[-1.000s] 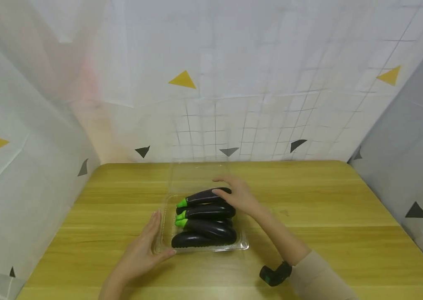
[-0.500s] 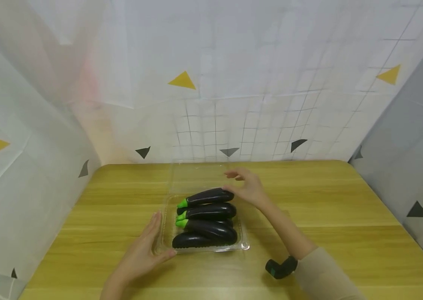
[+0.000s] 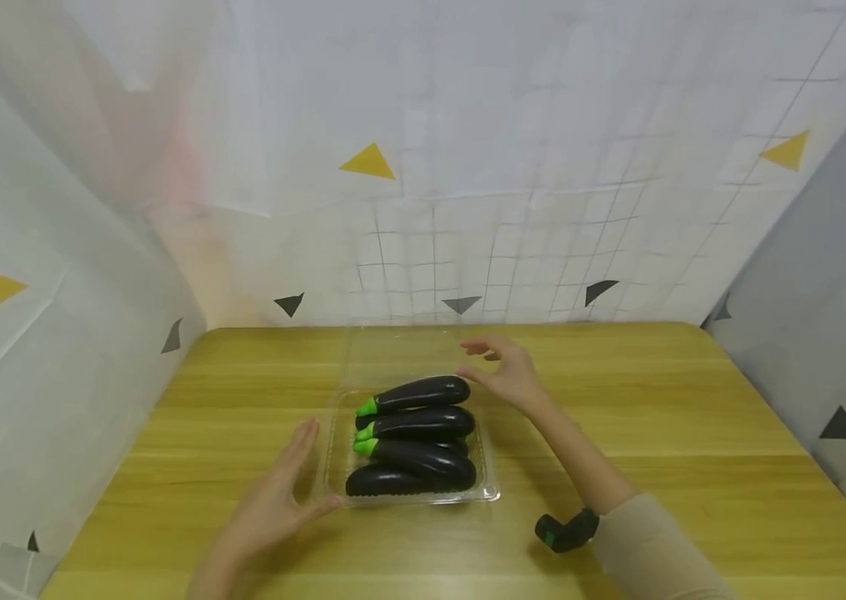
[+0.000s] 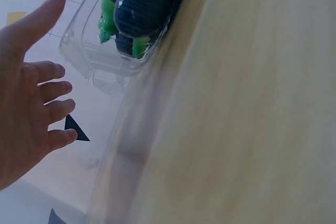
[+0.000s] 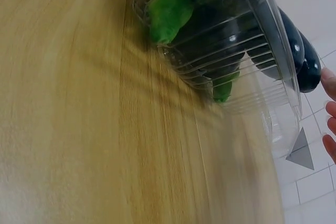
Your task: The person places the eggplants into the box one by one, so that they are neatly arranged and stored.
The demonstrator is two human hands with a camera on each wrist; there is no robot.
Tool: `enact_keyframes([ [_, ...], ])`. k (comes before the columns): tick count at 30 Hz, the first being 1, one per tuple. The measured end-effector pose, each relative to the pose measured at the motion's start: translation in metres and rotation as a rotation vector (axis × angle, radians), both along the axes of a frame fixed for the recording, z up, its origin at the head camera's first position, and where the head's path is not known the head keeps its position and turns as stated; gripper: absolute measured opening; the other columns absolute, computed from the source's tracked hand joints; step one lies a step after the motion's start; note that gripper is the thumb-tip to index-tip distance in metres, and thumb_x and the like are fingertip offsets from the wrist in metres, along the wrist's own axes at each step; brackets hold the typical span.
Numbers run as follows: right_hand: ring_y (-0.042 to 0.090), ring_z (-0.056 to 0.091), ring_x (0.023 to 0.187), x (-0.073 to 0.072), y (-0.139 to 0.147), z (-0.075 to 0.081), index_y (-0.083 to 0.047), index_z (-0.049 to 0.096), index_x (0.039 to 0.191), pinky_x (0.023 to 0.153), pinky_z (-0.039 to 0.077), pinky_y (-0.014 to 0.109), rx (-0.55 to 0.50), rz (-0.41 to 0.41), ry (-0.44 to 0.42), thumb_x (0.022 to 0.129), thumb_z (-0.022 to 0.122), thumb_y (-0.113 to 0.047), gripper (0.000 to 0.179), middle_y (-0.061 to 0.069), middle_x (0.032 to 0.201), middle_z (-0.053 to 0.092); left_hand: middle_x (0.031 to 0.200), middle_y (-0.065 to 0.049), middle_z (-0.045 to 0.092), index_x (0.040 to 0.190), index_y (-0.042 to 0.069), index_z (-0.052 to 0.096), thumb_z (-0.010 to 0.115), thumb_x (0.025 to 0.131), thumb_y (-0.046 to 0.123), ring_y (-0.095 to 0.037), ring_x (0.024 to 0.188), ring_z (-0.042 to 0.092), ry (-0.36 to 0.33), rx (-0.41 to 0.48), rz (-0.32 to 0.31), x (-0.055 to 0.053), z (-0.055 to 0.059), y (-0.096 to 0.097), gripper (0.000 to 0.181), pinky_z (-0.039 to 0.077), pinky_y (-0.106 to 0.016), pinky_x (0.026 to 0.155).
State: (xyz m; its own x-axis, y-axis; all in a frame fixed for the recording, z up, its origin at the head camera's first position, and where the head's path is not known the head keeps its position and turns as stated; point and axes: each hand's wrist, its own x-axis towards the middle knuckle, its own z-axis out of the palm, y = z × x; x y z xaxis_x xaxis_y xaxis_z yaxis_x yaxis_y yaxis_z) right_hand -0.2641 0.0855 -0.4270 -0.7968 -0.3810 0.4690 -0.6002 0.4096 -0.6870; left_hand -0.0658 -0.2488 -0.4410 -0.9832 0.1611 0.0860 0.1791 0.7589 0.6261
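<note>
Several dark purple eggplants (image 3: 423, 422) with green stems lie piled in a clear plastic clamshell box (image 3: 493, 493). Its see-through lid (image 3: 400, 354) is folded back behind it. At the box's left side is my left hand (image 3: 268, 504), fingers spread and a small gap showing in the left wrist view between the hand (image 4: 23, 93) and the box. My right hand (image 3: 508, 379) hovers at the back right corner with loosely bent fingers. Its thumb tip is right at the blunt end of the uppermost eggplant (image 3: 430, 392). Neither hand holds anything.
The box stands on a wooden table (image 3: 663, 417) with pale sheeting walls at the back and both sides. A black device (image 3: 567, 531) is strapped on the right wrist, beside a beige sleeve (image 3: 655, 550).
My right hand has drawn right, off the uppermost eggplant, which now shows its whole blunt end. My left hand has shifted slightly left, away from the box's side.
</note>
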Motion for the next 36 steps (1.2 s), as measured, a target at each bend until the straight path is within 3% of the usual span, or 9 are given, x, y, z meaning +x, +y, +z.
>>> enact_keyframes([
  [6,0.034,0.065,0.097,-0.001,0.002,-0.002,-0.005,0.068,0.112,0.081,0.055,0.047,-0.002,0.003,-0.017,0.075,0.084,-0.015,0.042,0.011,0.104,0.070,0.158,-0.018,0.014,0.155,0.011,0.015,0.073,0.085,0.038,-0.044,0.139,0.021,0.026,0.077,-0.069,-0.017,0.009,-0.012,0.095,0.022,-0.062,0.107],
  [12,0.033,0.065,0.095,0.000,0.003,-0.003,-0.003,0.067,0.112,0.078,0.056,0.043,0.006,0.010,-0.012,0.075,0.084,-0.016,0.043,0.014,0.102,0.069,0.155,-0.022,0.023,0.154,0.007,0.020,0.070,0.089,0.034,-0.045,0.138,0.025,0.041,0.059,-0.087,-0.042,0.015,-0.021,0.086,0.023,-0.062,0.107],
  [19,0.031,0.065,0.094,0.001,0.005,-0.006,-0.001,0.067,0.113,0.077,0.056,0.043,0.011,0.004,-0.008,0.076,0.083,-0.015,0.043,0.017,0.103,0.069,0.155,-0.017,0.026,0.153,0.004,0.021,0.068,0.090,0.036,-0.042,0.139,0.027,0.028,0.057,-0.108,-0.066,0.012,-0.026,0.086,0.024,-0.060,0.109],
  [24,0.028,0.065,0.093,0.002,0.006,-0.007,-0.005,0.068,0.113,0.076,0.056,0.040,0.023,-0.023,-0.009,0.077,0.083,-0.017,0.040,0.013,0.101,0.070,0.157,-0.013,0.023,0.154,0.010,0.019,0.066,0.089,0.044,-0.041,0.139,0.026,-0.004,0.069,-0.106,-0.077,0.011,-0.025,0.087,0.024,-0.061,0.109],
  [32,0.033,0.065,0.094,0.005,0.006,-0.007,-0.004,0.068,0.113,0.077,0.056,0.045,0.011,-0.013,-0.033,0.079,0.081,-0.015,0.039,0.014,0.101,0.070,0.155,-0.018,0.026,0.154,0.010,0.021,0.070,0.087,0.044,-0.043,0.138,0.027,0.018,0.072,-0.150,-0.099,0.006,-0.027,0.090,0.024,-0.061,0.108],
  [36,0.033,0.065,0.094,0.005,0.007,-0.008,-0.004,0.067,0.114,0.078,0.056,0.044,0.015,-0.024,-0.041,0.079,0.081,-0.017,0.039,0.014,0.101,0.070,0.153,-0.020,0.028,0.153,0.008,0.023,0.066,0.089,0.047,-0.044,0.137,0.028,0.000,0.065,-0.135,-0.111,0.003,-0.028,0.086,0.024,-0.060,0.109],
])
